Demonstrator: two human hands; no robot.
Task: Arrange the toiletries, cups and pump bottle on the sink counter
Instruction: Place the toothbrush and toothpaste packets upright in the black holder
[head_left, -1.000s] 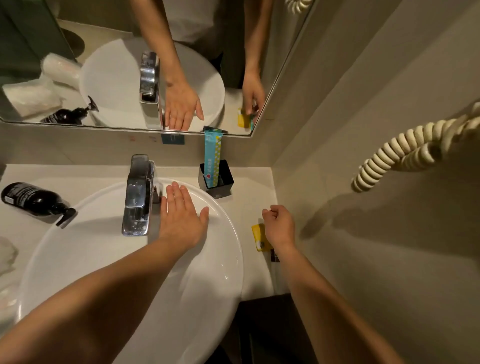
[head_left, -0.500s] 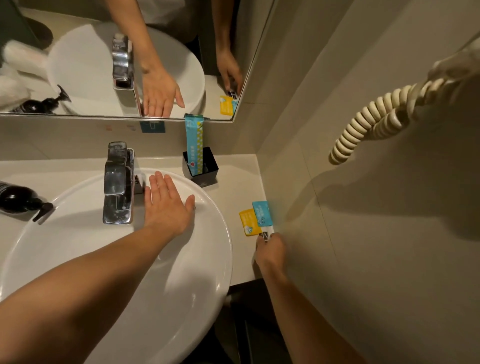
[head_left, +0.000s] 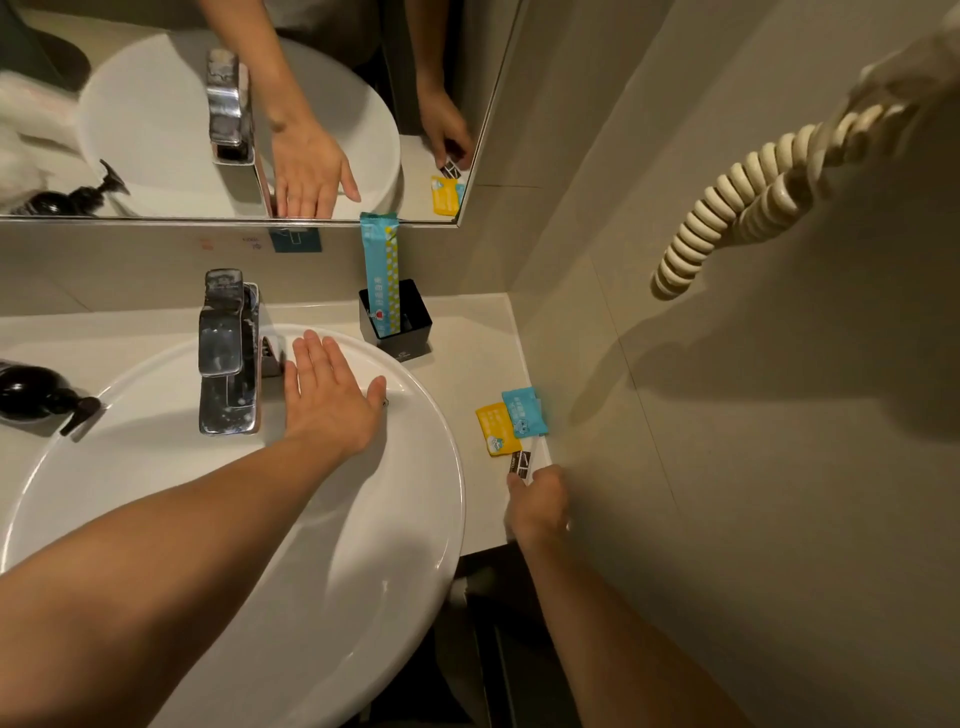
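Observation:
My left hand (head_left: 332, 405) lies flat and open on the rim of the white basin (head_left: 426, 519), just right of the chrome tap (head_left: 226, 353). My right hand (head_left: 537, 506) is closed on a small white packet with a black label (head_left: 523, 461) at the counter's right edge. Just beyond it lie a yellow sachet (head_left: 496, 428) and a blue sachet (head_left: 524, 413), overlapping. A black square cup (head_left: 402, 332) at the back holds a tall blue-and-yellow packet (head_left: 382, 275). A black pump bottle (head_left: 36, 389) lies on its side at the far left.
The beige counter (head_left: 467, 358) ends at a tiled wall on the right, where a coiled cream cord (head_left: 727, 208) hangs. A mirror (head_left: 156, 104) runs along the back wall. Below the counter's front edge is dark floor.
My right hand has drawn back toward the counter's front edge, uncovering the yellow and blue sachets, and now grips the small labelled packet. My left hand has stayed on the basin rim.

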